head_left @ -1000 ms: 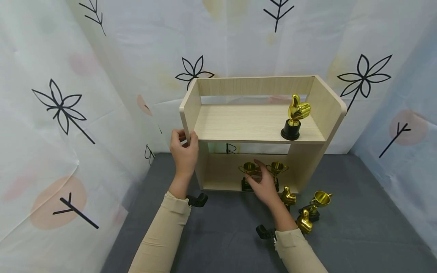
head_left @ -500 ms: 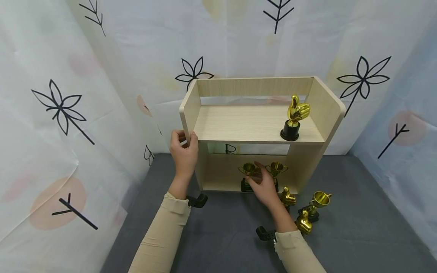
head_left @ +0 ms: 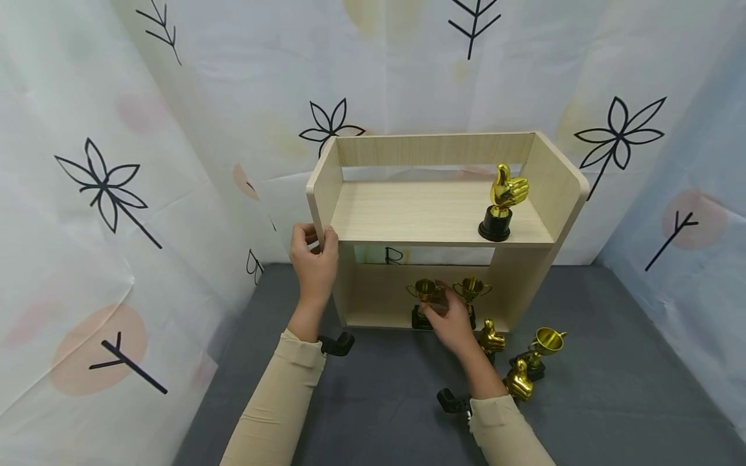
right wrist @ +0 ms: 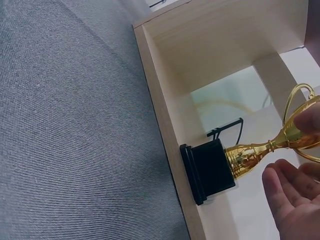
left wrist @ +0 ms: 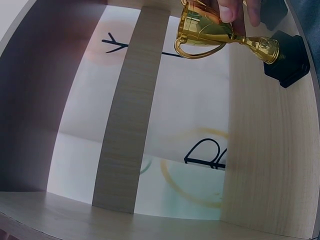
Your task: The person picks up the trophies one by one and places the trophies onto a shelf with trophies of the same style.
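Fingers [left wrist: 232, 10] pinching cup trophy [left wrist: 205, 30], head-view hidden

Soft, even light is filling the head view, which is staying sharp while bowing straight lines outward at its edges. Glare is glinting off the gold cup trophy [left wrist: 210, 32] in the left wrist view, where the shelf's [left wrist: 40, 100] inner wall is sitting in dim shadow. The fingers [right wrist: 292, 192] are blurring at the right wrist frame's edge.
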{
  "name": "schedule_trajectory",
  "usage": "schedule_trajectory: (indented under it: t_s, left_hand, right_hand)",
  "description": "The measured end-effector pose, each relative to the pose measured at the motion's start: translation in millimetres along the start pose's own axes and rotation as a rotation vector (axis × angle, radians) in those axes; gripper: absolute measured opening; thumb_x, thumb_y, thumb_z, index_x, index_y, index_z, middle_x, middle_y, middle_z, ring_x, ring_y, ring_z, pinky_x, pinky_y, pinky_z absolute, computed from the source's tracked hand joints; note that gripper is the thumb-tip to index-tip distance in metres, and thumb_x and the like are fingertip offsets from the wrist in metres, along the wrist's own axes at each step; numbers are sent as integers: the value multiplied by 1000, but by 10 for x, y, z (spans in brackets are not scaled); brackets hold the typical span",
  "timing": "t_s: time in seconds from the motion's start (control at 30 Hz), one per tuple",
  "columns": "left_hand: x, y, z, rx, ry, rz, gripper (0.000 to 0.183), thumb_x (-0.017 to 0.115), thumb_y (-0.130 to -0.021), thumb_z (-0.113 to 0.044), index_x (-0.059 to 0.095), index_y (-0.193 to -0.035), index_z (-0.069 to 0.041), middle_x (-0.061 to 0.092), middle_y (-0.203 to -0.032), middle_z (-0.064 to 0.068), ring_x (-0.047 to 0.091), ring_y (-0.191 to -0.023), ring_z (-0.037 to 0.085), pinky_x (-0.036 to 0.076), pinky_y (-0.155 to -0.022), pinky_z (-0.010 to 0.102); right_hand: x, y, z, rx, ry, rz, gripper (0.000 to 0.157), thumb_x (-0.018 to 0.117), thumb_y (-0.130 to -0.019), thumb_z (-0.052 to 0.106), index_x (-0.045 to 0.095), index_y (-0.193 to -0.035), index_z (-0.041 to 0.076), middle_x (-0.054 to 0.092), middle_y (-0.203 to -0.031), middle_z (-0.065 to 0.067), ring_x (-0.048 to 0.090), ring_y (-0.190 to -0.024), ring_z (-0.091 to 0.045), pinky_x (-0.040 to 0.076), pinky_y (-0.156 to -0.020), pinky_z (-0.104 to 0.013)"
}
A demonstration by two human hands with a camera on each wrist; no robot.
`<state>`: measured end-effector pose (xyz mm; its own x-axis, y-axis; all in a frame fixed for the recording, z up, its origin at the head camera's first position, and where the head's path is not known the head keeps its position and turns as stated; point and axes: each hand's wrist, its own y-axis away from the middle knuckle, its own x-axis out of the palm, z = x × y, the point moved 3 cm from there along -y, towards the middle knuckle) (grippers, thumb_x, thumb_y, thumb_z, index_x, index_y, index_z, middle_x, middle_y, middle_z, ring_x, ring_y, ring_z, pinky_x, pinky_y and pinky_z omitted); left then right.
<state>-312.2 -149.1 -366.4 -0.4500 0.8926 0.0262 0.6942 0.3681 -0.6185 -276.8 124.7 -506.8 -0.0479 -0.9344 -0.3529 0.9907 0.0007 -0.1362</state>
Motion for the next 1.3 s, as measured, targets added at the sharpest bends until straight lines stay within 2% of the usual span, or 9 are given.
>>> schedule_trajectory:
  t_s: [0.23,0.47,0.67,0.77,0.87,1.07,1.3]
  left_hand:
    - [-5,14,4,3,-7,7,22,67,-104,-19,60,-109,1,63,-107,19,68,-97,29,57,-77,44]
    - [18,10,-20,-32,-17,-12,21,64,-104,-11,58,-113,7,60,-110,26,66,-100,38,54,-78,46]
    - [24,31,-229,-36,3,-12,18,62,-103,-4,57,-111,12,58,-109,32,63,-102,47,54,-82,54]
    - [15,48,-340,-36,4,-10,18,62,-103,-3,56,-110,12,58,-107,32,63,-102,48,54,-82,54]
    - [5,61,-385,-40,0,-9,18,62,-103,-4,57,-109,12,58,-106,30,64,-100,45,54,-81,47]
    - [-10,65,-365,-48,-14,-11,18,63,-103,-5,57,-110,11,60,-106,28,65,-98,36,52,-75,26]
    - [-4,61,-333,-49,-7,-5,17,63,-103,-4,58,-110,11,60,-107,28,64,-98,33,52,-75,22]
  right_hand:
    - [-7,43,-49,26,57,-8,69,69,-104,24,37,-162,3,62,-143,-26,65,-128,-44,54,-104,-59]
    - [1,81,-68,8,53,-7,67,69,-104,21,38,-160,-1,61,-144,-26,62,-132,-42,52,-109,-57]
    - [4,118,-111,17,17,1,66,67,-105,18,37,-161,1,59,-147,-24,58,-137,-41,50,-111,-57]
    - [1,143,-121,16,1,7,65,68,-105,17,38,-161,1,58,-148,-23,57,-139,-41,49,-113,-56]
    - [-4,177,-128,15,-1,11,65,67,-106,18,37,-161,1,57,-149,-23,57,-139,-42,48,-113,-57]
    - [-15,239,-158,20,1,18,67,67,-106,19,36,-163,3,56,-149,-25,58,-137,-43,50,-111,-57]
    - [-22,269,-190,5,-31,3,65,68,-105,16,39,-161,1,57,-146,-26,59,-136,-42,50,-112,-55]
